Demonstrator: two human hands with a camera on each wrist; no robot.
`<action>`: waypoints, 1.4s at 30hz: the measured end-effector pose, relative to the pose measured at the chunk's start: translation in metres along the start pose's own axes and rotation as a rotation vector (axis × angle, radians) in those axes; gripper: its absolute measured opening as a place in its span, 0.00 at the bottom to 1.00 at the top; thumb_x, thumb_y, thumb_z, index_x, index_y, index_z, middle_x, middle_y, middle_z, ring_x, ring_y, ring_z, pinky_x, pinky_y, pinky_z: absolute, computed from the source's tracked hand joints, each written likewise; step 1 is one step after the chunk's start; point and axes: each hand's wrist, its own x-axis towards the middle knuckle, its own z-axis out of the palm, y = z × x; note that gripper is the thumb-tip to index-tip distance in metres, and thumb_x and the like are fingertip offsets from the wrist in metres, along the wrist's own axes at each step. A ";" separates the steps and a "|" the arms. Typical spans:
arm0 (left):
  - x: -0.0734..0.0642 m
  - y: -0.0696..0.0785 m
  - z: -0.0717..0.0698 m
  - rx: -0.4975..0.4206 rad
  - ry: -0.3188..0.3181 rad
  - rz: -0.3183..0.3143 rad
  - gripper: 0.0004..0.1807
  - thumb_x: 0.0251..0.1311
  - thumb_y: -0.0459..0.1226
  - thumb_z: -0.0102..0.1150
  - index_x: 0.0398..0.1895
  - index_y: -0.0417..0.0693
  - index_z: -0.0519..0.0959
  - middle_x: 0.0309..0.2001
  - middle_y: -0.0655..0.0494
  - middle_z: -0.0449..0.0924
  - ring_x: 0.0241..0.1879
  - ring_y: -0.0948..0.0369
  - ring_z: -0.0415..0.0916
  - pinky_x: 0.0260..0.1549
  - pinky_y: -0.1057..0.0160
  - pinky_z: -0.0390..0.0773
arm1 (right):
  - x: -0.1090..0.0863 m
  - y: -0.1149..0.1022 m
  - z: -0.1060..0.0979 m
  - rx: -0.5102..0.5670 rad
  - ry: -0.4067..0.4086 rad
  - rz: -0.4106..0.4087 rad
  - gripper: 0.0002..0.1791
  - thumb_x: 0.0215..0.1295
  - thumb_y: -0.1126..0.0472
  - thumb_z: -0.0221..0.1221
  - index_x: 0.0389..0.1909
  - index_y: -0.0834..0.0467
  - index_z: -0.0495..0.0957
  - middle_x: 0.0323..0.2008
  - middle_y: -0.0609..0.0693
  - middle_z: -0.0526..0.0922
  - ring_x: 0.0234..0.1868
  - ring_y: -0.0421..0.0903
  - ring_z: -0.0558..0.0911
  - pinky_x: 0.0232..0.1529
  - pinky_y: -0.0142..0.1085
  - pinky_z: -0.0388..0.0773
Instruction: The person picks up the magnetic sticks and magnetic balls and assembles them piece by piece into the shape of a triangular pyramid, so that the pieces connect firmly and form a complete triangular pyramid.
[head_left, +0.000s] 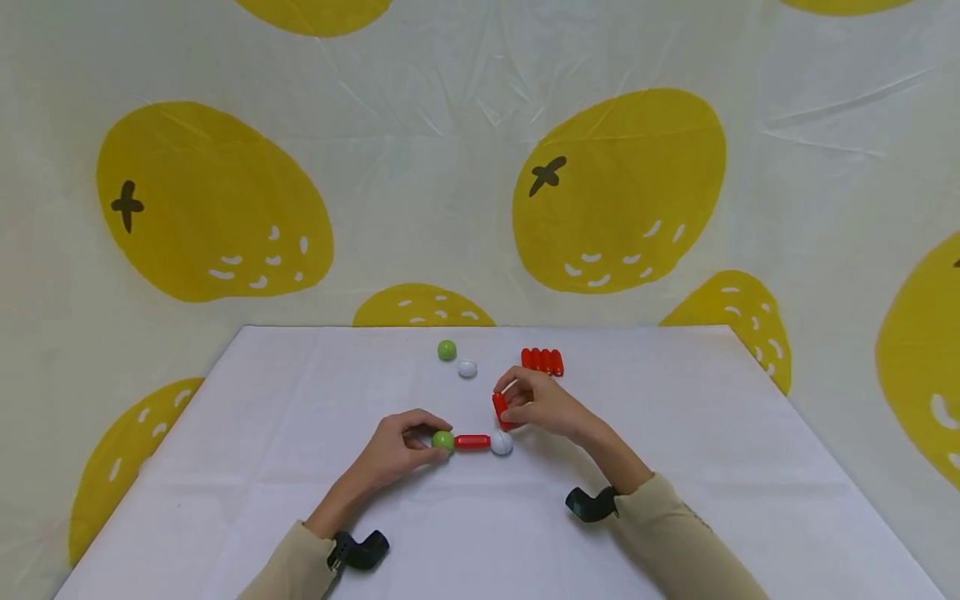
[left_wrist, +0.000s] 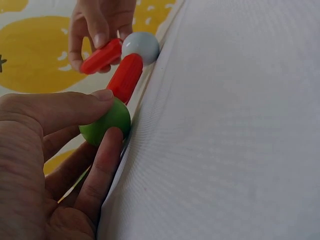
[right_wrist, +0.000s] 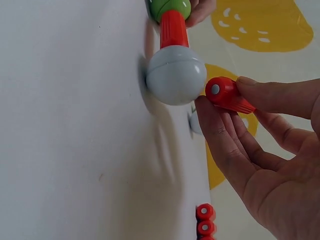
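Observation:
My left hand (head_left: 397,443) pinches a green ball (head_left: 443,440) between thumb and fingers, low over the white table. From that ball a red magnetic rod (head_left: 472,442) runs right to a white ball (head_left: 501,442), making one straight piece. A second red magnetic rod (head_left: 500,408) is pinched in my right hand (head_left: 546,406), tilted, its lower end just behind the white ball. The right wrist view shows a round metal tip on this held rod (right_wrist: 227,94), beside the larger white ball (right_wrist: 176,75). Whether rod and ball touch, I cannot tell.
Toward the table's back edge lie a loose green ball (head_left: 447,350) and a loose white ball (head_left: 467,368). Several red rods (head_left: 542,361) are lined up side by side behind my right hand. A cloth with yellow fruit shapes (head_left: 622,192) hangs beyond the table (head_left: 300,375).

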 end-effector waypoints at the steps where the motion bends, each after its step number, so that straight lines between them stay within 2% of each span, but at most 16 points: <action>1: 0.000 0.000 0.000 0.000 0.000 -0.002 0.19 0.57 0.41 0.77 0.52 0.53 0.86 0.50 0.58 0.87 0.49 0.59 0.81 0.43 0.72 0.82 | 0.001 0.000 0.001 0.001 -0.003 0.002 0.17 0.65 0.67 0.65 0.54 0.58 0.77 0.46 0.56 0.85 0.45 0.47 0.82 0.45 0.36 0.85; 19: 0.003 0.005 0.001 0.007 -0.004 -0.033 0.18 0.57 0.41 0.76 0.52 0.56 0.86 0.50 0.59 0.87 0.49 0.60 0.81 0.44 0.71 0.83 | 0.006 0.003 0.009 -0.012 -0.003 -0.030 0.17 0.66 0.66 0.64 0.55 0.57 0.78 0.47 0.55 0.85 0.47 0.47 0.82 0.47 0.37 0.84; 25: 0.003 0.004 0.000 0.011 -0.002 -0.024 0.18 0.57 0.41 0.76 0.52 0.56 0.86 0.50 0.59 0.87 0.49 0.61 0.81 0.43 0.70 0.83 | 0.005 0.004 0.011 0.000 -0.003 -0.048 0.16 0.66 0.67 0.63 0.55 0.57 0.78 0.47 0.56 0.85 0.47 0.48 0.82 0.48 0.37 0.84; 33: 0.001 0.005 -0.001 0.001 -0.005 -0.033 0.18 0.57 0.41 0.76 0.52 0.56 0.86 0.50 0.58 0.87 0.49 0.60 0.81 0.43 0.71 0.83 | 0.006 0.006 0.013 -0.038 -0.064 -0.060 0.23 0.65 0.65 0.64 0.62 0.58 0.77 0.51 0.56 0.84 0.50 0.49 0.82 0.51 0.41 0.84; 42: 0.002 0.004 0.000 0.005 -0.003 -0.037 0.19 0.57 0.42 0.76 0.52 0.54 0.86 0.50 0.58 0.87 0.49 0.60 0.80 0.43 0.71 0.83 | 0.007 0.010 0.012 -0.069 -0.120 -0.061 0.27 0.66 0.65 0.64 0.67 0.56 0.75 0.50 0.56 0.85 0.49 0.48 0.82 0.48 0.39 0.84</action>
